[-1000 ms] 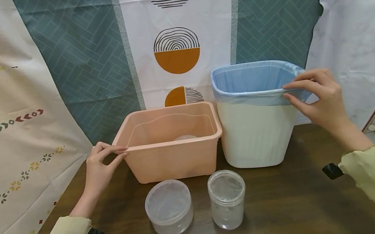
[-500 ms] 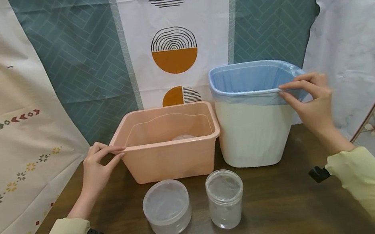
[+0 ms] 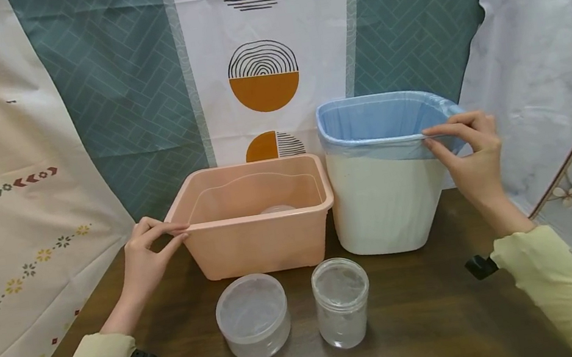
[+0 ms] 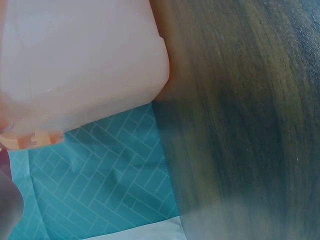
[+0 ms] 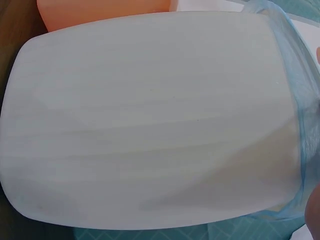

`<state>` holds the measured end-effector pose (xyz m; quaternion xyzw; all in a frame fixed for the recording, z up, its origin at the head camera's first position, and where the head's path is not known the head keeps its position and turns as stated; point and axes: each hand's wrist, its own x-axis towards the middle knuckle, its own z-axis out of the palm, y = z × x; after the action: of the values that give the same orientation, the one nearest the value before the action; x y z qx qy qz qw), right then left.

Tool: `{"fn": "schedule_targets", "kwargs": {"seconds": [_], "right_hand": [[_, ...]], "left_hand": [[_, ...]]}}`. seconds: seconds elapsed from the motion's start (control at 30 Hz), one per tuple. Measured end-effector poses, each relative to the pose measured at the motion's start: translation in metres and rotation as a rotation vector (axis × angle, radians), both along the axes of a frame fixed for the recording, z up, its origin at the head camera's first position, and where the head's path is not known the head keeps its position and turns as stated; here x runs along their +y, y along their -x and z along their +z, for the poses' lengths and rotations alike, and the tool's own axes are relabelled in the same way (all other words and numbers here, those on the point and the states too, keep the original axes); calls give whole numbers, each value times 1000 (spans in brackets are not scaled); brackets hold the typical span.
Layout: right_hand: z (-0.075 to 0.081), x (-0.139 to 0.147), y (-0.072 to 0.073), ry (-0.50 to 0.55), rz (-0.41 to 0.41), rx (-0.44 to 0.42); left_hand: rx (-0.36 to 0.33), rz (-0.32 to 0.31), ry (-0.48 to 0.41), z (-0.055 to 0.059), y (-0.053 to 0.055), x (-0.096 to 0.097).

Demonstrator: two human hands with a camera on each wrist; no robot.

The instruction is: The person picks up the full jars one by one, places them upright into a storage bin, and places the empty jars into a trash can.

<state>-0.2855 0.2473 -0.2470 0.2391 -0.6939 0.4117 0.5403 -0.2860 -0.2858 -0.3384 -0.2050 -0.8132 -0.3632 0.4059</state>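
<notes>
Bin (image 3: 390,206), pinched by the right hand (image 3: 474,159) on the near rim, toward the right, over the turned-down liner (image 3: 382,118) (thin film, apt to slip or tear). Tub (image 3: 259,244), just beside, likewise pinched by the left hand (image 3: 141,259) at the near left corner. Upright on the table (image 3: 423,318), behind wide jar (image 3: 253,316) and tall jar (image 3: 342,300). Probably light and stiff, yet prone to tip if pulled from one corner; best taken by opposite sides of the rim.
</notes>
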Motion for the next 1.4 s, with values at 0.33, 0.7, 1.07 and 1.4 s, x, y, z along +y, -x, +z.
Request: {"fn": "schedule_targets", "kwargs": {"seconds": [0.33, 0.7, 1.07, 1.4], "right_hand": [[0, -12, -3, 51, 28, 47], [-1, -12, 0, 69, 41, 74], [-2, -9, 5, 63, 25, 65], [-1, -12, 2, 78, 12, 53]], "left_hand": [[-12, 6, 5, 1, -1, -2], [-29, 16, 1, 2, -3, 2], [-27, 17, 13, 3, -4, 2], [-8, 12, 6, 4, -5, 5]]}}
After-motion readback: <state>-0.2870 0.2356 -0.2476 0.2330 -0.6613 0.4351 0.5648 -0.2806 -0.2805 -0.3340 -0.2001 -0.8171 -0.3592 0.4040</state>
